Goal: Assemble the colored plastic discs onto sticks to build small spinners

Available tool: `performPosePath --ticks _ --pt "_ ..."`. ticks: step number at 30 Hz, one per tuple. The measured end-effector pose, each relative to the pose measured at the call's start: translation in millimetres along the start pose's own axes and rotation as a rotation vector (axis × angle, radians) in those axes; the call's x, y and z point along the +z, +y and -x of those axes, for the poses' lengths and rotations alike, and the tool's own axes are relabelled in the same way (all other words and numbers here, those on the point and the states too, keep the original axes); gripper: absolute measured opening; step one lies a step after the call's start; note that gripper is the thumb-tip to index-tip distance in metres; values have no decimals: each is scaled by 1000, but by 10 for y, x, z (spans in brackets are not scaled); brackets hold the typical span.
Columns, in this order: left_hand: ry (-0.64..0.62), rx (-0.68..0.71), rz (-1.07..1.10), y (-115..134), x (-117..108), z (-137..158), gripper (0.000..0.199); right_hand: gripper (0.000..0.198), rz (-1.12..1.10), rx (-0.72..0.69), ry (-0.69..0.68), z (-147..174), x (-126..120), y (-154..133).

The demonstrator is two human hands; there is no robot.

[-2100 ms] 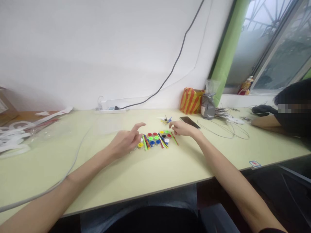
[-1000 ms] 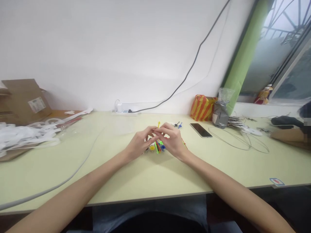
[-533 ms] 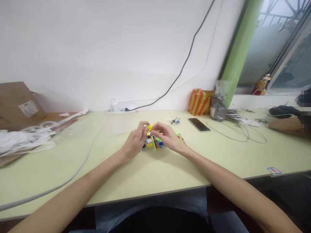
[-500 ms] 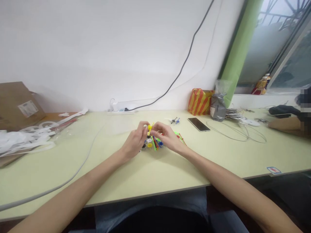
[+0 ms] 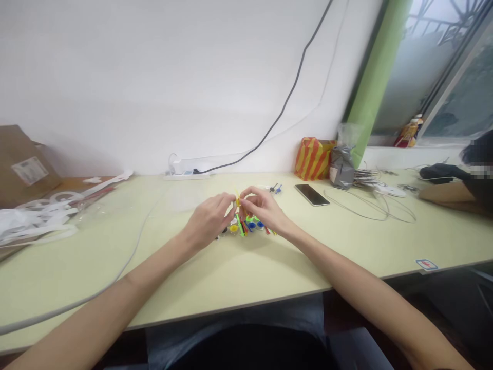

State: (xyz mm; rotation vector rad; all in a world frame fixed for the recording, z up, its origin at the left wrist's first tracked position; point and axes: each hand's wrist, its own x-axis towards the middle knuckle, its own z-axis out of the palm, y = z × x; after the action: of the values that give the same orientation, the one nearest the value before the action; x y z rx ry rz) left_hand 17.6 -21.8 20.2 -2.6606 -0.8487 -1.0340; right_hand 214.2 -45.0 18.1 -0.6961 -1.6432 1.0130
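Between the fingertips of both hands is a small yellow plastic piece (image 5: 238,199), mostly covered, so its exact kind cannot be made out. My left hand (image 5: 211,216) pinches it from the left, and my right hand (image 5: 264,206) pinches it from the right. Just below the hands, on the table, lies a cluster of small coloured plastic parts (image 5: 242,226), with yellow, blue, green, red and black pieces, some of them round. The hands hide part of this cluster. Farther back lie a blue piece (image 5: 278,189) and a black piece (image 5: 273,188) of similar size.
A phone (image 5: 311,195) lies right of the hands, near loose thin wire (image 5: 379,213). Behind stand a striped bag (image 5: 314,159) and a grey bag (image 5: 342,167). White strips (image 5: 42,221) and a cardboard box (image 5: 26,159) fill the left. Another person's arm (image 5: 442,198) rests far right.
The right fingertips have closed in on the yellow piece, and the left fingers have flattened around it. More of the parts below show now. The whole view has shifted slightly.
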Motion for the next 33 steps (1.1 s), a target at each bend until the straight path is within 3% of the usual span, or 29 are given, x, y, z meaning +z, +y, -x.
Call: performPosePath --ticks 10,14,18,24,29,33 --pt "-67 -13 231 76 -39 -1 18 22 -144 68 -234 64 35 -109" --pt "-77 -97 286 108 -13 25 19 25 -224 74 -237 51 -32 -182" --pt "-66 -236 472 110 25 21 28 33 -43 -23 -128 46 -18 -147" --pt "-107 -370 972 125 38 -37 33 38 273 -119 28 60 20 -111" --pt "-142 -438 1205 159 39 -57 40 36 456 -174 37 69 -65 -148" --pt "-196 -464 1337 170 73 -30 44 37 537 -236 -48 44 -143 -195"
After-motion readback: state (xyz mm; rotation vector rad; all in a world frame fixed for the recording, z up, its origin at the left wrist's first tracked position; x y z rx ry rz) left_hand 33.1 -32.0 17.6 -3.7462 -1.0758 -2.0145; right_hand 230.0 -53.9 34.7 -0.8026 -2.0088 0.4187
